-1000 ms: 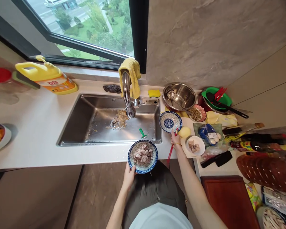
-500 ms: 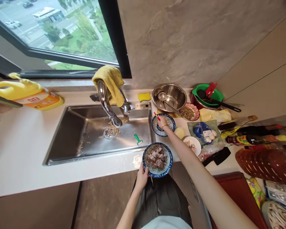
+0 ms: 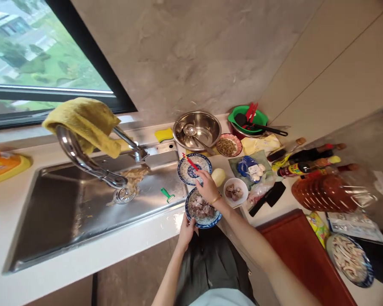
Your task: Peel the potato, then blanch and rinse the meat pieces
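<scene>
My left hand [image 3: 187,231] grips the rim of a blue-patterned bowl [image 3: 203,209] of meat chunks, held at the counter's front edge. Above that bowl, my right hand [image 3: 206,185] is closed round red chopsticks [image 3: 191,162], whose far ends point up and away. Just behind lies a second blue-patterned plate [image 3: 194,168] with no food visible on it. A pale round vegetable [image 3: 218,177] is right of the plate, and a white bowl [image 3: 235,191] with meat pieces stands to the right of my right hand.
At left is the steel sink [image 3: 92,212] with a faucet [image 3: 79,159], a yellow cloth [image 3: 86,123] over it, and a green peeler [image 3: 167,195]. Behind stands a steel basin [image 3: 197,131]. Rightward are a cleaver [image 3: 270,198], bottles and a red-brown board [image 3: 306,250].
The view has turned to the right. My right hand has come back from the rear plate to above the held bowl, with the chopsticks. My left hand still holds the bowl.
</scene>
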Motion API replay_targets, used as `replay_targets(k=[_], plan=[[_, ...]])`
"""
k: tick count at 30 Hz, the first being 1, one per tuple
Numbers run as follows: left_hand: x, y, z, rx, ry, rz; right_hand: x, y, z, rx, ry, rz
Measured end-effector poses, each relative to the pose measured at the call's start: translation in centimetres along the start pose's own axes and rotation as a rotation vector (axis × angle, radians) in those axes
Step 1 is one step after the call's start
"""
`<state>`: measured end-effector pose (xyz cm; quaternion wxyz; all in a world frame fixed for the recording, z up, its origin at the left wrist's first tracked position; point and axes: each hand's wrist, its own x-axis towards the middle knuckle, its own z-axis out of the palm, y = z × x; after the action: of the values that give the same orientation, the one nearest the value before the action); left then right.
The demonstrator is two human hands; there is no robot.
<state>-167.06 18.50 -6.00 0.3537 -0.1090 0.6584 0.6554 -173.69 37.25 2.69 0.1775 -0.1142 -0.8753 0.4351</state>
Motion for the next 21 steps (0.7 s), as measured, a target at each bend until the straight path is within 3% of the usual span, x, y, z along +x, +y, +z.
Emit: replay_targets(k=[3,7,9,11,14,16,18,21], plan=[[0.3,0.6,0.3,-0.013,-0.026,-0.023,-6.7,0.8,-3.1,0.102,0.221,0.148],[-0.4,1.0,-0.2,0.031,-0.038,-0.076,-15.5,4.2,-6.2,0.029,0.559,0.450],[-1.4,1.3,-0.9,0.160,0.001,-0.070,-19.1,5.6,-8.4,-0.003,0.593,0.547],[-2.7,2.0,-1.7,0.439,0.047,0.081,-21.6,6.5,-11.7,-0.005,0.602,0.604],[-4.9,3.7,-2.1,0.837,0.078,0.497,-23.3,6.8,-19.6,-0.096,0.692,0.676],[-6.1,5.1,-1.2,0.897,0.051,0.695,-23.1,6.7,-26.4,-0.293,0.727,0.741],[-6.8,6.3,0.9,0.868,-0.018,0.837,-22.1,6.9,-33.8,-0.550,0.762,0.834],[-7.2,7.4,5.6,0.819,-0.203,0.977,-19.4,8.1,-43.7,-0.782,0.772,0.982]])
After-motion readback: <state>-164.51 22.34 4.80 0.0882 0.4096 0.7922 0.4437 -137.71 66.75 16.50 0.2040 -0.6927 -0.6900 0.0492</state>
